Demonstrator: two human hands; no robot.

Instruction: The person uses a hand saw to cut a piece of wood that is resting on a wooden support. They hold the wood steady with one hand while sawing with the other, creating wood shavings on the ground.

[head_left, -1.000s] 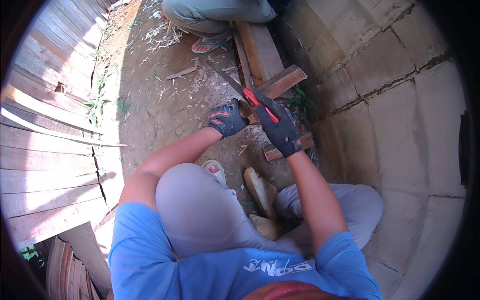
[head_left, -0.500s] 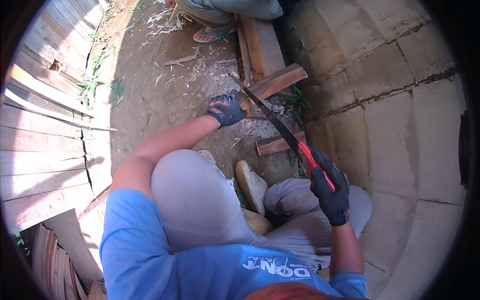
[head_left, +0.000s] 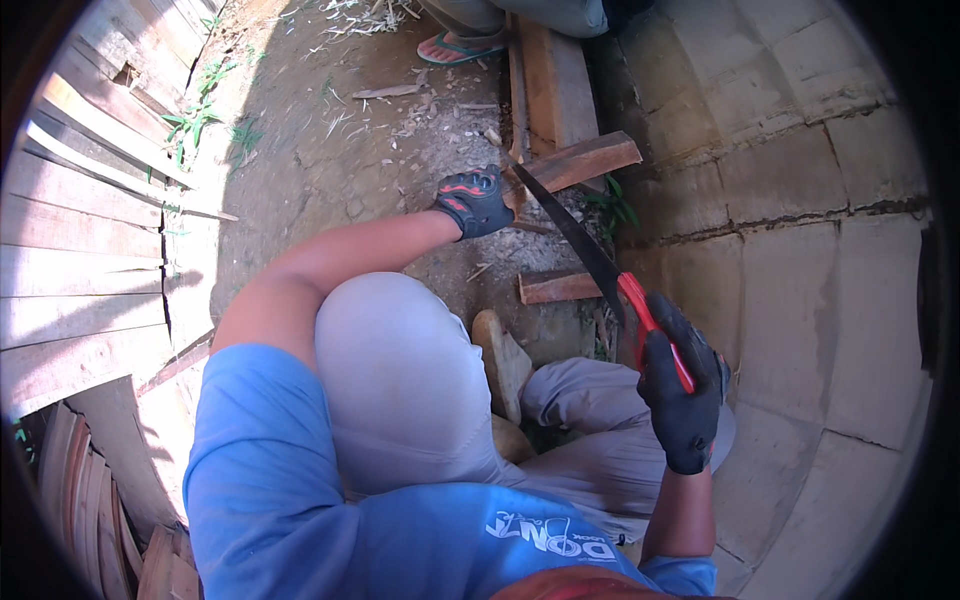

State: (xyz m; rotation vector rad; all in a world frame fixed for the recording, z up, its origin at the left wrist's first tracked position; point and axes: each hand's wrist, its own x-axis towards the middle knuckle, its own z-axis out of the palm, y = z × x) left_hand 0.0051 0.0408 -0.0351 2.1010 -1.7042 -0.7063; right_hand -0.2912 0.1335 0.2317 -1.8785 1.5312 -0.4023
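My right hand (head_left: 686, 388) is clenched round the saw (head_left: 598, 266) by its red handle (head_left: 634, 297). The saw slants from near right to far left, its tip at the board (head_left: 592, 161). My left hand (head_left: 476, 203) grasps the board's left end. The board lies across the near end of the beam (head_left: 566, 90); a block (head_left: 556, 287) lies nearer me.
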